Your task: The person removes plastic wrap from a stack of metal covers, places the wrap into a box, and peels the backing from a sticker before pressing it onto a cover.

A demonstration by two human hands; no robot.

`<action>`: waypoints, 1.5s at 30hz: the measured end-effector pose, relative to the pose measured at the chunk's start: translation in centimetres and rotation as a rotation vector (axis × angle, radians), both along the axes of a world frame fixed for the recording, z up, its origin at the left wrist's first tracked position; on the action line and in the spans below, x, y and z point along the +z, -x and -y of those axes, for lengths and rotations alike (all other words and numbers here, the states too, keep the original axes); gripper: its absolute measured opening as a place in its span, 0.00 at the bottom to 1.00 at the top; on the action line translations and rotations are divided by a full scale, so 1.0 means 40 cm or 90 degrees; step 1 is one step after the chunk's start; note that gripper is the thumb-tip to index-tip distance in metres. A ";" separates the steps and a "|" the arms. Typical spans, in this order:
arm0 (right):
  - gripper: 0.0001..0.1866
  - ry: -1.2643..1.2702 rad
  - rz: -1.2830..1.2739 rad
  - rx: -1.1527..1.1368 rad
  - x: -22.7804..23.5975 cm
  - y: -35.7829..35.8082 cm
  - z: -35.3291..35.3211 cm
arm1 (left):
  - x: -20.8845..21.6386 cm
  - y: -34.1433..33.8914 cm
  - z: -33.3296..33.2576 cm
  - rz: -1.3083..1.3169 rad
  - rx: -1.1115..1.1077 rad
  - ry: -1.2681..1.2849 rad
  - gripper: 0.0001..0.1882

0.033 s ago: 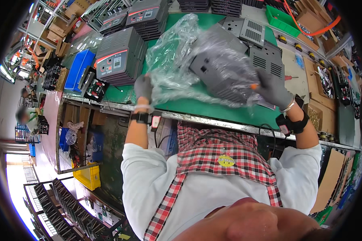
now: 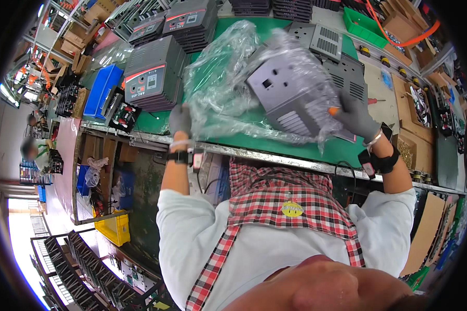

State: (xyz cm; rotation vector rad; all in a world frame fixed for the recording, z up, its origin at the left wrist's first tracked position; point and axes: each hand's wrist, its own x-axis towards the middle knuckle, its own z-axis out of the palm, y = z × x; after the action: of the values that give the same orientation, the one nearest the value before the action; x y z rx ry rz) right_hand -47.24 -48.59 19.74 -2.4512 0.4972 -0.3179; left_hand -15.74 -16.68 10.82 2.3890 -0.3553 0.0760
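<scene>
A dark grey sheet-metal panel with holes and slots lies tilted above the green work mat, partly wrapped in clear plastic. My right hand, in a grey glove with an orange patch at the thumb, is closed on the panel's right side through the film. The clear plastic bag spreads leftward from the panel. At its lower left edge, my gloved left hand is closed on the film; its fingertips are partly hidden. Behind the wrapped panel lie slotted grey panels and a vented grey cover.
Left of the bag stands a stack of grey front covers, with more stacks behind. Near the left table edge are a blue bin and a black part. A green tray, an orange hose and a screwdriver are right.
The panel has tilted so that its face shows lighter and its holes plainly. My left hand has shifted slightly left and down with the film; my right hand stays nearly in place.
</scene>
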 end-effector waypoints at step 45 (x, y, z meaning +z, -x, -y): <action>0.20 -0.790 0.407 -0.274 -0.087 0.165 -0.109 | 0.058 0.169 0.272 -0.310 -0.440 0.225 0.17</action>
State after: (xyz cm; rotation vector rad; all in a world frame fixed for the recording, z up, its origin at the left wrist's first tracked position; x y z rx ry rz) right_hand -53.83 -44.22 16.26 -0.9589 0.6491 -0.6767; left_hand -22.51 -27.55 13.15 1.7507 -0.8234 -0.6846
